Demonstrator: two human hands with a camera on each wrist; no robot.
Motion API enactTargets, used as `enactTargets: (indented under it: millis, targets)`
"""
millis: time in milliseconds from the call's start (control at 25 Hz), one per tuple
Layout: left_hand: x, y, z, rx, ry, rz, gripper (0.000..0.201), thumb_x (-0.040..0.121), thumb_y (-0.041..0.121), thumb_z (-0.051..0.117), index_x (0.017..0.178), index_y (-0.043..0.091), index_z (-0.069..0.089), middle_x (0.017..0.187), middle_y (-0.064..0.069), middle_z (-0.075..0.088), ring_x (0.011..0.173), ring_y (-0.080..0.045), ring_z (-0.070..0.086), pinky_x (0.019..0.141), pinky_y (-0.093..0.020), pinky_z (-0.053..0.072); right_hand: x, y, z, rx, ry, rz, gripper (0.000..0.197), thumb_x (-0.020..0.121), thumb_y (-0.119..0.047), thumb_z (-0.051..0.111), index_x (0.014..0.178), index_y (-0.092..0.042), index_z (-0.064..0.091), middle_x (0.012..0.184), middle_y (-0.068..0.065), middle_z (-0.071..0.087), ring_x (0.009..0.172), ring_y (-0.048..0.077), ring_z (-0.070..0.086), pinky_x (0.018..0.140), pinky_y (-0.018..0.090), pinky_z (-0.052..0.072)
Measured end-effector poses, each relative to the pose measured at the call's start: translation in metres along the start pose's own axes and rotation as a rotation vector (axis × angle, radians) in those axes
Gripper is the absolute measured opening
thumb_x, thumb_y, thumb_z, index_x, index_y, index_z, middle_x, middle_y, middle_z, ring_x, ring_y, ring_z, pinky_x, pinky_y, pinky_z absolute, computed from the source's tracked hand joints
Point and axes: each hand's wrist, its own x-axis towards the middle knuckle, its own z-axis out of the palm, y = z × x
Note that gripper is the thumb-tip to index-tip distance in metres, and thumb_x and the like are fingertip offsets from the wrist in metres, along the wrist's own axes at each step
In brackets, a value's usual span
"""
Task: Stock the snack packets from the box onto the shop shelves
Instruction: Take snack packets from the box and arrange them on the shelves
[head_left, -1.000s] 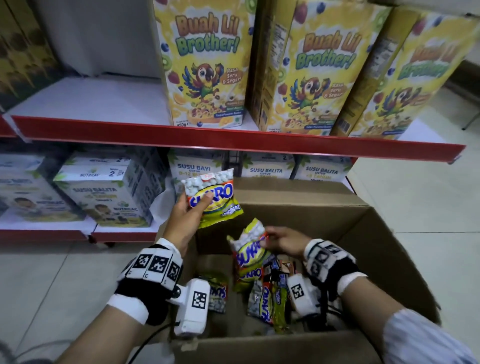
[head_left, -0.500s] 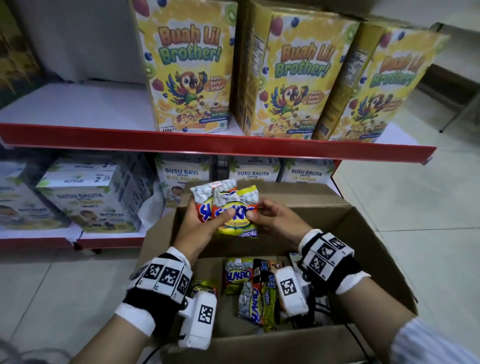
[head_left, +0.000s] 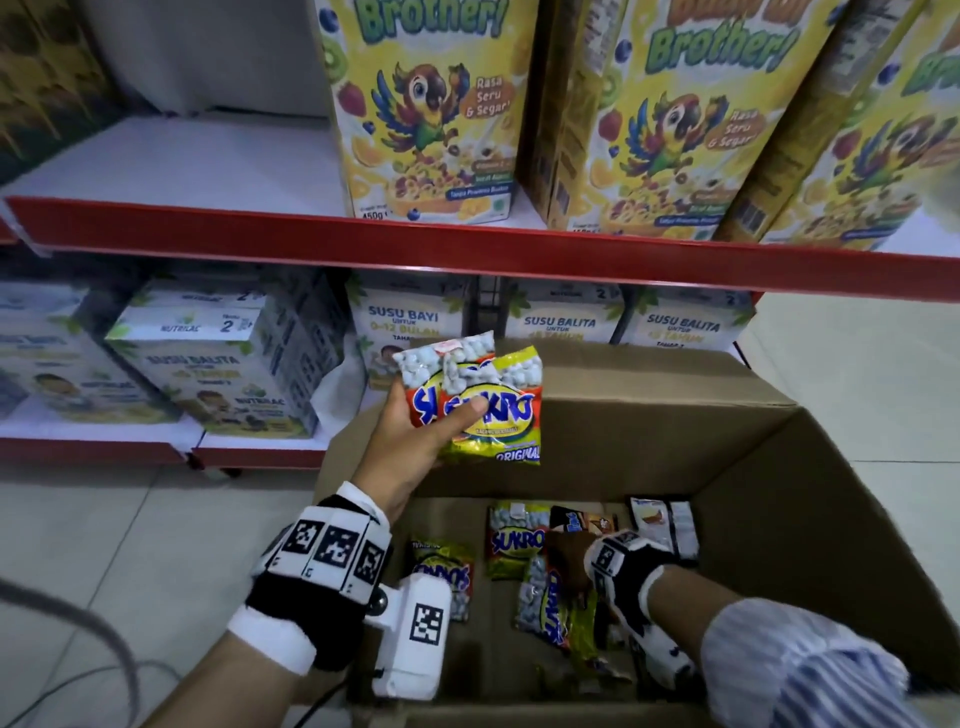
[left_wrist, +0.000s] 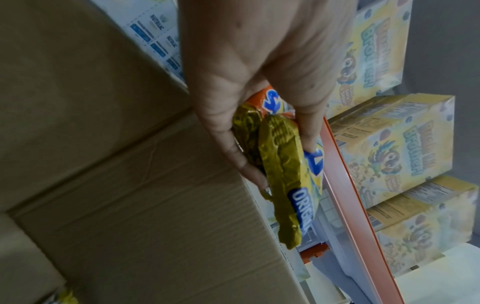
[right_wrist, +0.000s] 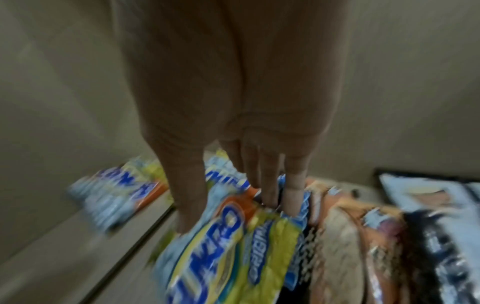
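Note:
My left hand (head_left: 415, 431) holds two yellow-and-orange Sukro snack packets (head_left: 483, 405) upright above the far-left corner of the open cardboard box (head_left: 779, 519), thumb across their fronts. The left wrist view shows the fingers of that left hand (left_wrist: 280, 160) pinching both packets (left_wrist: 283, 174). My right hand (head_left: 569, 564) is down inside the box. In the blurred right wrist view, that right hand (right_wrist: 233, 214) pinches the top of another Sukro packet (right_wrist: 223, 257) between thumb and fingers. More Sukro packets (head_left: 514, 540) lie on the box floor.
The upper shelf (head_left: 182, 166) has a bare white stretch left of three tall yellow cereal boxes (head_left: 426, 104), behind a red front edge (head_left: 467, 249). Milk-powder boxes (head_left: 218, 364) fill the lower shelf. Brown and white-black packets (head_left: 665, 525) lie at the box's far right.
My right hand has let go of the second packet, which stays in my left hand, and has dropped into the box onto another packet. The head view has moved closer to the shelves.

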Motion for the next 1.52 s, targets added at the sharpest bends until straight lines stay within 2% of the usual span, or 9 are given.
enactTargets:
  millis: [40,200,320,480,680,920,1160,1280,1520]
  targets:
    - [0.001,-0.001,0.001,0.005,-0.005,0.0,0.074,0.062,0.028,0.077,0.129,0.022,0.046,0.115,-0.002,0.07,0.102,-0.019,0.069,0.088,-0.043,0.056,0.004,-0.005,0.006,-0.05,-0.033,-0.003,0.063,0.097,-0.021,0.05,0.15,-0.009,0.019,0.149,0.02,0.033,0.133,0.034,0.041,0.105,0.043,0.041]
    - [0.002,-0.005,0.007,-0.015,-0.058,-0.016,0.073,0.059,0.025,0.079,0.126,0.025,0.048,0.113,-0.001,0.071,0.101,-0.02,0.069,0.085,-0.039,0.056,0.006,-0.019,0.015,-0.186,0.036,-0.044,0.036,0.094,-0.024,0.053,0.129,-0.012,0.054,0.13,0.015,0.057,0.118,0.032,0.056,0.097,0.045,0.047]
    - [0.002,-0.008,0.008,-0.023,-0.054,-0.014,0.074,0.059,0.023,0.079,0.126,0.024,0.048,0.113,-0.002,0.071,0.101,-0.021,0.069,0.086,-0.04,0.056,-0.002,-0.016,0.0,-0.104,-0.02,-0.071,0.038,0.094,-0.025,0.054,0.127,-0.006,0.056,0.13,0.016,0.056,0.119,0.032,0.055,0.097,0.043,0.048]
    - [-0.001,-0.003,0.006,-0.046,-0.016,0.036,0.076,0.056,0.025,0.081,0.125,0.026,0.047,0.117,-0.004,0.069,0.103,-0.021,0.068,0.087,-0.042,0.056,-0.048,-0.004,-0.059,0.309,0.24,-0.187,0.027,0.089,-0.022,0.063,0.108,-0.003,0.065,0.107,0.017,0.067,0.091,0.017,0.059,0.076,0.024,0.04]
    - [-0.005,0.021,0.014,-0.084,0.029,0.119,0.089,0.057,0.027,0.087,0.134,0.02,0.043,0.122,-0.006,0.066,0.111,-0.026,0.064,0.1,-0.053,0.045,-0.146,0.026,-0.128,1.032,0.531,-0.375,0.022,0.085,0.002,0.064,0.107,0.004,0.064,0.093,0.006,0.068,0.08,0.009,0.062,0.085,0.026,0.049]
    - [-0.01,0.056,0.045,-0.107,0.041,0.184,0.097,0.052,0.038,0.082,0.137,0.026,0.037,0.125,-0.001,0.064,0.113,-0.023,0.063,0.098,-0.057,0.046,-0.226,0.034,-0.167,1.38,0.81,-0.543,0.027,0.084,0.0,0.062,0.11,-0.008,0.058,0.093,0.006,0.074,0.084,0.019,0.07,0.079,0.032,0.058]
    - [-0.018,0.079,0.081,-0.158,-0.151,0.174,0.092,0.059,0.041,0.076,0.139,0.026,0.033,0.124,-0.004,0.065,0.104,-0.023,0.068,0.072,-0.042,0.059,-0.237,0.01,-0.178,1.382,0.931,-0.71,0.032,0.081,-0.001,0.067,0.107,-0.015,0.056,0.093,-0.005,0.074,0.089,0.009,0.07,0.073,0.021,0.055]
    - [-0.014,0.084,0.093,-0.177,-0.164,0.207,0.098,0.054,0.04,0.079,0.138,0.025,0.032,0.124,-0.005,0.065,0.108,-0.026,0.066,0.091,-0.054,0.051,-0.229,0.005,-0.183,1.409,1.115,-0.68,0.034,0.08,0.006,0.067,0.105,-0.011,0.053,0.086,-0.007,0.071,0.083,0.005,0.069,0.07,0.017,0.054]
    - [-0.019,0.134,0.104,-0.15,-0.152,0.175,0.079,0.068,0.02,0.082,0.134,0.025,0.038,0.121,-0.001,0.067,0.109,-0.021,0.066,0.09,-0.044,0.054,-0.275,-0.013,-0.218,1.381,1.212,-0.641,0.03,0.076,-0.014,0.07,0.099,-0.027,0.056,0.088,-0.013,0.07,0.087,0.003,0.066,0.079,0.018,0.052]
